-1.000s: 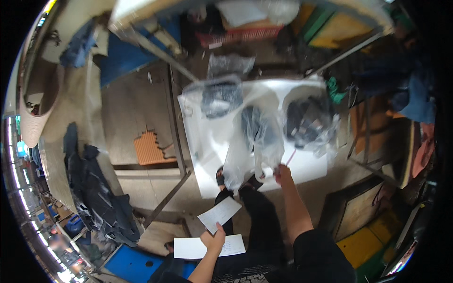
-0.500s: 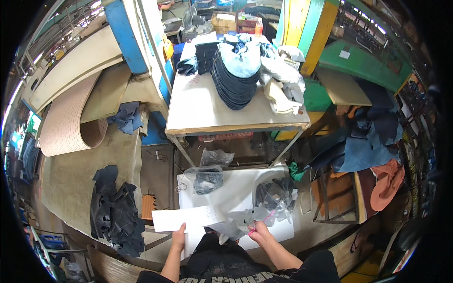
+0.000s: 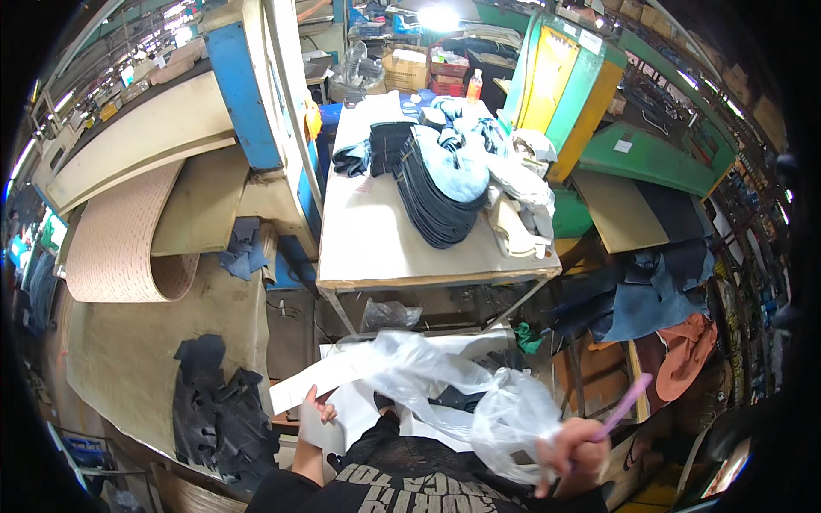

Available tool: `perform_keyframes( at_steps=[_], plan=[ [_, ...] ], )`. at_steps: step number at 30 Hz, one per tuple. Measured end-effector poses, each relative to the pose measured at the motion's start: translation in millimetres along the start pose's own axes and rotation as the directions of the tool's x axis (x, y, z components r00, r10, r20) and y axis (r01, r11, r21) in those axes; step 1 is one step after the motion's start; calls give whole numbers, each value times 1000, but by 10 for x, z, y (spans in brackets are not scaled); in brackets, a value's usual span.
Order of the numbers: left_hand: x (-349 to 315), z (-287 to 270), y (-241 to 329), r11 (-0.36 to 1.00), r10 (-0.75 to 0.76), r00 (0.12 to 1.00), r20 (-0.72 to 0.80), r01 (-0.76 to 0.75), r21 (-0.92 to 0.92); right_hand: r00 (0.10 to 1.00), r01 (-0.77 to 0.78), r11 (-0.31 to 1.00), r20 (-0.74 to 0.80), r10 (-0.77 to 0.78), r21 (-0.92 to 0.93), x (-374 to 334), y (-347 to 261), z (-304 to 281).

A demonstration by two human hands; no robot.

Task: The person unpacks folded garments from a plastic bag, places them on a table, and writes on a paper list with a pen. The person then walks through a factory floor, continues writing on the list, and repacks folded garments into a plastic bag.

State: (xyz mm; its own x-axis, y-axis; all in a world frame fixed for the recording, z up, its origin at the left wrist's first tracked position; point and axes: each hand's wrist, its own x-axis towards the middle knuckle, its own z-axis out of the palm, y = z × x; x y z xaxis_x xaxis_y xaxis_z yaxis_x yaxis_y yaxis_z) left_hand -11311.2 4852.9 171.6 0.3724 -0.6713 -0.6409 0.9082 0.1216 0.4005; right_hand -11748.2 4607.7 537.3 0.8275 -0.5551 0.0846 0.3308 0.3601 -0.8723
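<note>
At seven o'clock, paper [image 3: 318,377] is pinched by the left hand [image 3: 321,409]; at five, a pink stick [image 3: 630,402] is clasped by the right hand [image 3: 573,449] beside clear plastic [image 3: 506,412]. The shirt [image 3: 409,453] is lettered.

Your right hand [image 3: 575,453] now sits farther right with the pink tool [image 3: 629,403], the bag [image 3: 513,419] spreads wider before you, your left hand's [image 3: 321,406] paper [image 3: 312,379] slants.

Your left hand [image 3: 323,408] is curled in a grip, thumb pointing up, with your bare left forearm [image 3: 308,462] rising beneath it. Your right hand [image 3: 575,449], blurred, sits well apart to the right of the left one and lower, its fingers bent inward in a grip.
</note>
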Motion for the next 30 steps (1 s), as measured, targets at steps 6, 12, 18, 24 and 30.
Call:
perform_keyframes(
  at_steps=[6,12,18,24,30],
  plan=[
    [688,220,377,925,-332,836,437,379,-23,725,116,981,662,-190,156,1193,-627,357],
    [1047,566,251,893,-409,593,694,415,172,102,145,496,486,-868,856,2841,-674,1253],
    [232,1358,507,962,-164,861,481,247,-114,716,278,937,606,-348,210,3985,-1039,1551],
    [276,2111,1331,995,-47,880,472,81,-52,775,572,818,289,-563,61,5207,-1444,1647],
    [451,2669,1886,922,342,911,232,-372,102,712,402,894,546,-441,198,5258,-1834,1456]
  ],
)
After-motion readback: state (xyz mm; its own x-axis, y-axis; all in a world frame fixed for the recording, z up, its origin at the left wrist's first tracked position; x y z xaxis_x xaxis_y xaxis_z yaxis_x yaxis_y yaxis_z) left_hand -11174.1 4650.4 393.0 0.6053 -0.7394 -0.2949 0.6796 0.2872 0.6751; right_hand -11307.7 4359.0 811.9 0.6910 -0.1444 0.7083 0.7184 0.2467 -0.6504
